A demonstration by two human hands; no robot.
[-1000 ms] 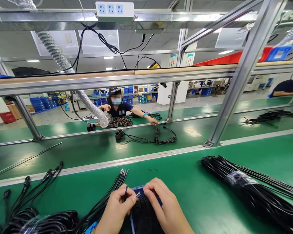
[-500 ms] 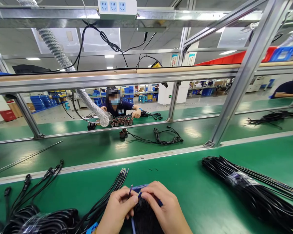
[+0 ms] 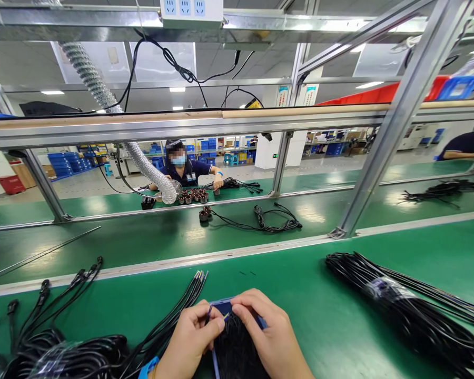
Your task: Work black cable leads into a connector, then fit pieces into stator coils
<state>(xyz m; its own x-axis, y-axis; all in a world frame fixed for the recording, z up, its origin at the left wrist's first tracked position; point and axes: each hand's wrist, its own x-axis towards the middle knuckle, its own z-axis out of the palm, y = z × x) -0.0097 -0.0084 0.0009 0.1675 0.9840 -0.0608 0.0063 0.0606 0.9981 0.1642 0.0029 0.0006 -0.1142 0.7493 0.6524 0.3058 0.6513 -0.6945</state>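
My left hand (image 3: 195, 337) is closed in a pinch on the end of a cable, and its thin coloured wires (image 3: 226, 316) stick out past the thumb. Close beside it, my right hand (image 3: 266, 329) has thumb and forefinger pressed together; whatever is between them is too small to make out. Both hands are over a blue tray (image 3: 216, 363) filled with thin black pieces (image 3: 237, 347). To the left of my left hand, a fan of black cables (image 3: 181, 300) ends in bared, coloured wire tips.
Coiled black cables (image 3: 79, 355) with plugs lie at left, and a wrapped cable bundle (image 3: 411, 310) at right. Metal posts (image 3: 383, 126) rise from the bench. Beyond them, a co-worker (image 3: 187, 168) sits near copper-wound parts (image 3: 193, 195). A flexible duct (image 3: 142, 163) hangs down.
My right hand has drawn slightly away from the wire ends in my left hand. On the conveyor, the copper-wound parts and their cable have shifted right. The co-worker's hand has lowered onto a part.
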